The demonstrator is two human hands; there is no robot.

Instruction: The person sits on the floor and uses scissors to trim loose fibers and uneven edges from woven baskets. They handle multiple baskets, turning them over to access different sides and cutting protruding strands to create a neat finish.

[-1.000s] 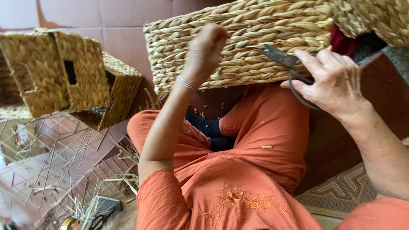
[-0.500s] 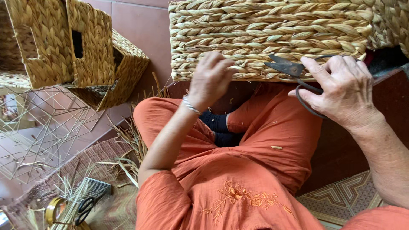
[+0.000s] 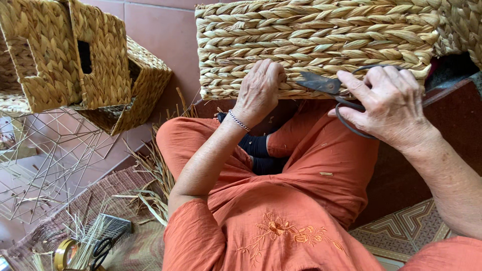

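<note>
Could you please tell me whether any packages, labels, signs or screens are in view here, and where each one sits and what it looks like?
None show: no package, label, sign or screen.
Woven basket: top centre, box-shaped, straw-coloured, under the left hand.
Scissors: dark metal, in the right hand, blades at the basket's lower edge.
Stacked baskets: top left, same weave.
Tape roll: bottom left, a yellowish ring.
</note>
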